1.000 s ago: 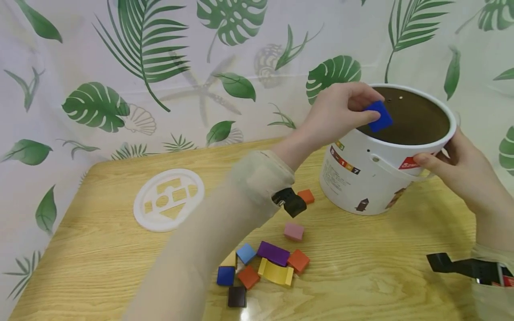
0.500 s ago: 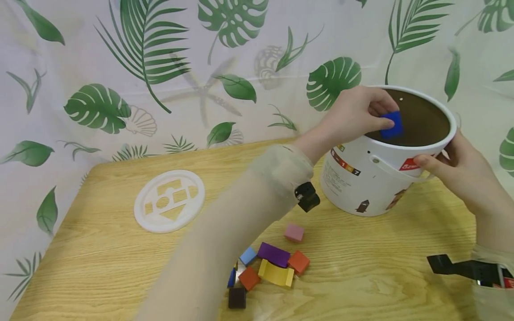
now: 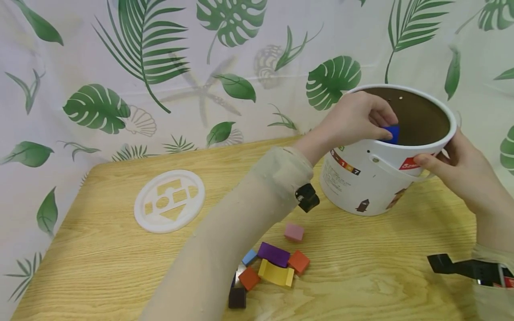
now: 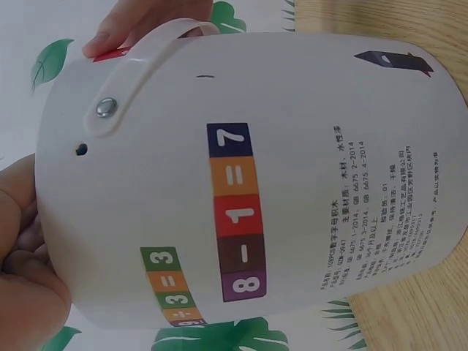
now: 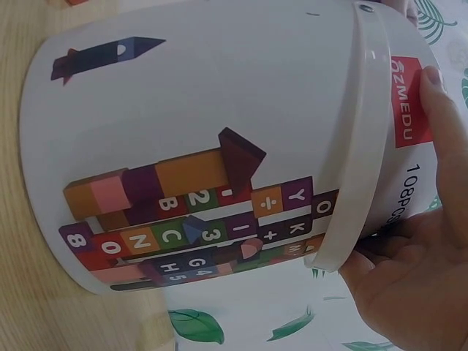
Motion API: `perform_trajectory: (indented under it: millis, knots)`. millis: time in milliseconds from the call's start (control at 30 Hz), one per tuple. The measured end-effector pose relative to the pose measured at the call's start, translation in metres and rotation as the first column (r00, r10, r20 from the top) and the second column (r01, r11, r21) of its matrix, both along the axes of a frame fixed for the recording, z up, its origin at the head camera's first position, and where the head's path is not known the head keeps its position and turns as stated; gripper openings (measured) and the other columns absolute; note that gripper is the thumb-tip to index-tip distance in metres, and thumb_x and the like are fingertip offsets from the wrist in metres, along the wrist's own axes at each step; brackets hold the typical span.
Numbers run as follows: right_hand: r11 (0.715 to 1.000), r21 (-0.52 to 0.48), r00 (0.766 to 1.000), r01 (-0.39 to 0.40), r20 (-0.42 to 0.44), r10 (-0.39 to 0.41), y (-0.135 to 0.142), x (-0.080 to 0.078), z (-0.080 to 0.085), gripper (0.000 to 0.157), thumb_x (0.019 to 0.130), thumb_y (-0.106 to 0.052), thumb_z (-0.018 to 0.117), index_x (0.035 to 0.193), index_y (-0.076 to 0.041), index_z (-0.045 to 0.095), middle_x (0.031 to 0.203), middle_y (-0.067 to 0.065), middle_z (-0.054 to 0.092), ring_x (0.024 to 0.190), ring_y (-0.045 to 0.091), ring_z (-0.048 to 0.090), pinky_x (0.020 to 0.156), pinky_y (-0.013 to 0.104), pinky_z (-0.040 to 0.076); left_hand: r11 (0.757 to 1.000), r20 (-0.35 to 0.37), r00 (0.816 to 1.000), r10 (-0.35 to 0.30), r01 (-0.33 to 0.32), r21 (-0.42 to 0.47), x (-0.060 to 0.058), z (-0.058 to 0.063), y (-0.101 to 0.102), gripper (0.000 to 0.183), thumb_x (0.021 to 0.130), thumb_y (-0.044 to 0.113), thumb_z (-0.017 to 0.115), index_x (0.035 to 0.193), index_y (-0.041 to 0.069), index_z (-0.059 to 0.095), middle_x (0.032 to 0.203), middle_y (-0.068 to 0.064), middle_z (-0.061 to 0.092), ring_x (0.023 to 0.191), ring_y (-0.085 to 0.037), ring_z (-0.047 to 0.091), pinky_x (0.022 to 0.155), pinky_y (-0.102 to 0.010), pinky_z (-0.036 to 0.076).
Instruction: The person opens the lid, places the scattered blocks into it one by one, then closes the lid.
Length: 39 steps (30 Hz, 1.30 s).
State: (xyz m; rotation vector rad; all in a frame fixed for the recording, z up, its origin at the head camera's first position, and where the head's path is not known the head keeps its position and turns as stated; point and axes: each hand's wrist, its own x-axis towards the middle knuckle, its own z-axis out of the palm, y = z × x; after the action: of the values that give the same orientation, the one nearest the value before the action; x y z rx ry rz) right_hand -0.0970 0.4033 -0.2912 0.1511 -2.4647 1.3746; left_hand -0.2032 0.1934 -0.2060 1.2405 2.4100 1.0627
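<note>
Pinched between the thumb and fingers of my left hand (image 3: 357, 117) is a blue block (image 3: 393, 133), partly below the near rim inside the white bucket (image 3: 341, 187). In the left wrist view the left hand (image 4: 29, 256) shows at the bucket's mouth, the block hidden there. My right hand (image 3: 467, 176) grips the bucket's right side below the rim, thumb by the red label (image 3: 409, 164) and fingers behind. The right wrist view shows that thumb against the label and the bucket's pale handle (image 5: 362, 146) hanging down. The bucket stands upright; its bottom inside is hidden.
Loose blocks lie on the wooden table near the front: purple (image 3: 274, 254), yellow arched (image 3: 276, 273), pink (image 3: 294, 232), dark (image 3: 237, 298) and others, some behind the left forearm. A white lid with shaped cutouts (image 3: 138, 209) lies at left. A leaf-patterned cloth (image 3: 281, 89) hangs behind.
My left hand has moved right over the bucket, then lowered the blue block below the rim. The forearm now covers more blocks, including an orange one by the bucket. The right hand stays put.
</note>
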Motion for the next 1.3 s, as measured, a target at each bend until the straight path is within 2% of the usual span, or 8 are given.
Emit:
perform_trajectory:
  millis: [300,700,867,1033,1167,1233,1300]
  knots:
    - [1.000,0.001,1.000,0.009,-0.001,-0.009,0.001,-0.001,-0.001,0.069,0.094,-0.004,0.058,0.151,-0.025,0.027,0.147,0.002,0.033,0.132,0.010,0.029,0.101,0.009,0.028,0.998,0.043,0.999,-0.008,0.005,0.062,0.000,-0.003,-0.003,0.022,0.083,0.012,0.076,0.104,0.010,0.070,0.094,0.007,0.068,0.085,0.001,0.062,0.074,-0.007,0.045]
    - [1.000,0.002,1.000,0.012,0.008,-0.012,0.002,-0.001,-0.002,0.069,0.094,-0.004,0.059,0.151,-0.025,0.027,0.145,0.001,0.034,0.130,0.010,0.030,0.100,0.008,0.029,0.995,0.036,0.999,0.001,-0.004,0.104,-0.001,-0.005,-0.007,0.023,0.084,0.016,0.074,0.107,0.012,0.070,0.096,0.010,0.068,0.086,0.004,0.060,0.074,-0.008,0.045]
    - [1.000,0.007,1.000,0.015,0.018,-0.015,0.001,0.000,-0.002,0.070,0.094,-0.005,0.059,0.151,-0.026,0.026,0.147,0.002,0.033,0.131,0.009,0.030,0.099,0.008,0.030,0.981,0.100,0.995,-0.027,0.007,0.193,-0.001,-0.006,-0.014,0.027,0.085,0.018,0.074,0.110,0.010,0.068,0.099,0.008,0.068,0.090,0.002,0.061,0.078,-0.008,0.044]
    - [1.000,0.001,1.000,0.011,0.019,-0.011,0.000,-0.001,-0.002,0.070,0.094,-0.005,0.060,0.151,-0.026,0.026,0.148,0.001,0.032,0.133,0.009,0.028,0.100,0.008,0.027,0.949,0.127,0.991,-0.029,-0.013,0.315,0.004,0.000,-0.034,0.029,0.088,0.014,0.071,0.115,0.006,0.066,0.104,0.002,0.067,0.093,-0.002,0.061,0.081,-0.009,0.044]
    - [1.000,0.001,1.000,0.014,0.012,-0.014,0.000,-0.001,-0.002,0.069,0.094,-0.005,0.060,0.151,-0.026,0.027,0.146,0.001,0.033,0.132,0.009,0.028,0.101,0.007,0.026,0.935,0.145,0.989,-0.021,-0.032,0.354,0.020,0.011,-0.062,0.027,0.088,0.011,0.070,0.114,0.004,0.065,0.104,-0.001,0.068,0.091,-0.005,0.062,0.082,-0.012,0.046]
    - [1.000,0.003,1.000,0.019,0.013,-0.019,0.000,-0.001,-0.002,0.069,0.094,-0.005,0.060,0.151,-0.026,0.027,0.146,0.001,0.034,0.131,0.009,0.028,0.100,0.007,0.026,0.931,0.141,0.989,-0.044,-0.010,0.364,0.026,0.009,-0.079,0.026,0.088,0.010,0.070,0.112,0.003,0.066,0.102,-0.002,0.068,0.089,-0.007,0.063,0.082,-0.016,0.048]
    - [1.000,0.007,1.000,0.023,0.009,-0.023,0.000,0.000,-0.002,0.069,0.093,-0.005,0.060,0.151,-0.026,0.027,0.146,0.001,0.034,0.131,0.009,0.028,0.100,0.006,0.026,0.926,0.134,0.988,-0.080,0.024,0.377,0.033,0.003,-0.099,0.025,0.086,0.007,0.071,0.109,0.000,0.067,0.100,-0.004,0.069,0.088,-0.009,0.064,0.082,-0.021,0.050]
